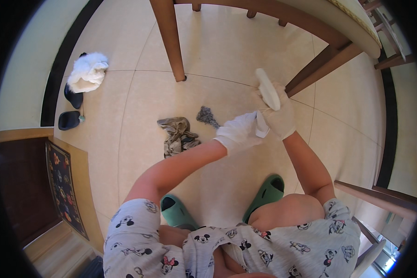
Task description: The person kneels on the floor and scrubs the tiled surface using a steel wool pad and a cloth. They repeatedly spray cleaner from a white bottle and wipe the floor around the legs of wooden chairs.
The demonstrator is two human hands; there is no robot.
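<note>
Both my hands wear thin white gloves and meet above the tiled floor. My right hand (279,116) grips a white, elongated, rounded object (268,90); its exact kind is unclear. Close beside it, my left hand (239,133) has its fingers closed on a small white folded piece (261,125), which looks like cloth or paper. Thin light strands show between the hands. On the floor behind my left wrist lies a speckled grey fabric piece (206,115), partly hidden by the glove. A crumpled brownish cloth (177,133) rests to its left, with my forearm covering its lower edge.
A wooden chair's legs (166,41) stand ahead, one close to my right hand. Dark slippers (68,120) and a fluffy white item (88,71) lie by the left wall. A patterned dark mat (66,187) is at lower left. Green slippers (267,194) are on my feet.
</note>
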